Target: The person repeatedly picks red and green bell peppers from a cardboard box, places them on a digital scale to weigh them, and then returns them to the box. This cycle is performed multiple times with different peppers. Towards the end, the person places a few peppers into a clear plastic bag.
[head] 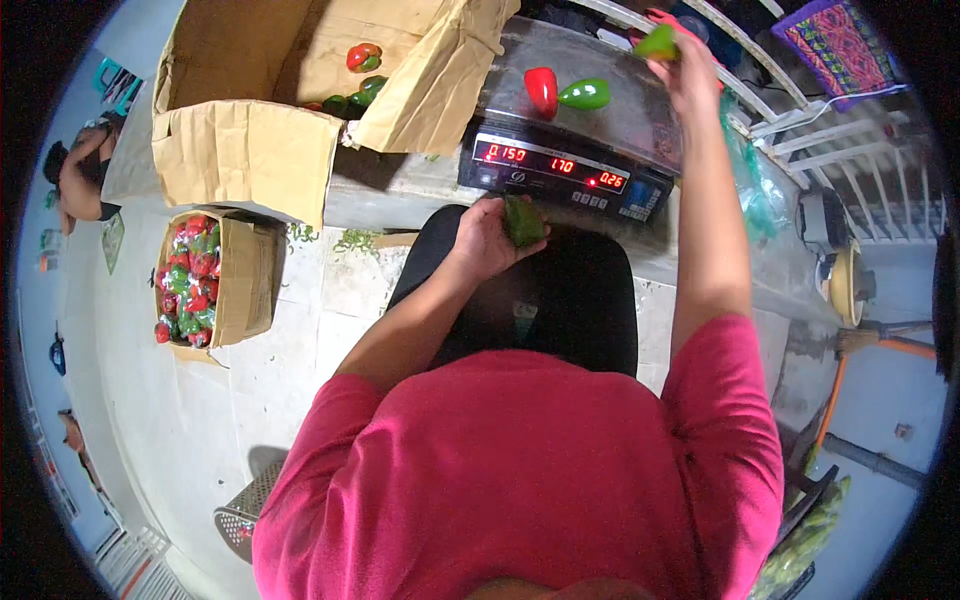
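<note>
My left hand point(487, 238) is closed around a dark green bell pepper point(524, 222), held over my lap just below the front of the digital scale point(566, 166). Up at the far right, my right hand point(691, 71) grips a lighter green pepper point(658, 43) beyond the scale's right corner. A red pepper point(541, 93) and a glossy green pepper point(586, 94) lie against each other on the metal weighing plate point(502, 82). Red digits glow on the scale's front panel.
A large open cardboard box point(244, 154) with several peppers stands left of the scale. Wrapped peppers fill a smaller carton point(244, 281) on the floor. White metal railings point(840, 139) line the right; a basket point(251, 510) sits lower left. Another person point(84, 172) is at the far left.
</note>
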The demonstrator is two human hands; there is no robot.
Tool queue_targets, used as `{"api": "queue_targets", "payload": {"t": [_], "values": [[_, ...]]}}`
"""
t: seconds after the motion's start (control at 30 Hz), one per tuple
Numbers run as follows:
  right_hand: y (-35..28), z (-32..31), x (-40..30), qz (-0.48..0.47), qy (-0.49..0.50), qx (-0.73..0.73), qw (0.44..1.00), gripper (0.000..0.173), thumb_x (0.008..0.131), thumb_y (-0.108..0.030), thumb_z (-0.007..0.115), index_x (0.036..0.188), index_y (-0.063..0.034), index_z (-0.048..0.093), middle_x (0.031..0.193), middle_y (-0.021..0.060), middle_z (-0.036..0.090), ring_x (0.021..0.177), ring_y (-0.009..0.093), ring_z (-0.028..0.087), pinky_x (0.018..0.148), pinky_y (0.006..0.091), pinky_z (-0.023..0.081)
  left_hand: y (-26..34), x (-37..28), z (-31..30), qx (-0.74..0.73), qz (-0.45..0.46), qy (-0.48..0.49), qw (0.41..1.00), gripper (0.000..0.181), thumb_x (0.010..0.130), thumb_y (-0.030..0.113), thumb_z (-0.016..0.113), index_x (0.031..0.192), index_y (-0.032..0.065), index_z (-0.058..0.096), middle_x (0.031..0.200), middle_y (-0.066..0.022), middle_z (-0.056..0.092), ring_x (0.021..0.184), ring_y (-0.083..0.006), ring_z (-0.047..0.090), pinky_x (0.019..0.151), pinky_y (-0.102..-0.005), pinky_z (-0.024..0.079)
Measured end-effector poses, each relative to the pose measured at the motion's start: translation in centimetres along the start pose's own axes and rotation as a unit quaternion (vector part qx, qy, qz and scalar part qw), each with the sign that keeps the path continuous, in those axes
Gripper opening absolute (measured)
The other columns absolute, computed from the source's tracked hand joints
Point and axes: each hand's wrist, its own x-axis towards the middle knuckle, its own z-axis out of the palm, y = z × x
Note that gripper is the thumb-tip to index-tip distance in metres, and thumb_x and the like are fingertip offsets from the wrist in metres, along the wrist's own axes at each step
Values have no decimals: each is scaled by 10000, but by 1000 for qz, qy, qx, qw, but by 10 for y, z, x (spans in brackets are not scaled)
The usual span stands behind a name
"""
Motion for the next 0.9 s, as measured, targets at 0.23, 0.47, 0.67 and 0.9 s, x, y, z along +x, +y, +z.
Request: {"api": "queue_targets", "payload": {"t": [0.23, 0.47, 0.67, 0.9], "values": [[13, -53, -205, 271, 54, 352, 894, 409, 862, -464, 443, 959, -94, 590, 886, 111, 618, 745, 224, 576, 591, 310, 493, -1, -1, -10, -27, -39, 8, 999, 423, 793, 373, 481, 1104, 93, 535, 955, -155, 584, 911, -317, 552, 826, -470, 423], [70, -69, -307, 395, -158, 257, 868, 550, 820, -469, 498, 1208, -87, 424, 873, 135, 558, 611, 206, 531, 501, 278, 435, 3, -1, -8, 21, -76, 36, 996, 470, 794, 413, 459, 1132, 96, 537, 996, -125, 584, 893, -252, 541, 811, -428, 415], [74, -62, -288, 393, -145, 349, 838, 626, 755, -321, 642, 1279, -121, 363, 1075, 175, 523, 792, 240, 567, 643, 362, 499, 2, 0, -6, 29, -60, 24, 997, 417, 768, 376, 503, 1085, 110, 552, 1034, -146, 578, 960, -298, 531, 890, -455, 381], [64, -44, -292, 340, -154, 270, 887, 657, 768, -154, 624, 1336, -141, 295, 1238, 177, 456, 1058, 305, 530, 863, 435, 461, -5, -5, 6, 127, -49, 30, 990, 493, 760, 399, 507, 1190, 158, 496, 1240, -98, 479, 1164, -309, 424, 984, -570, 223]]}}
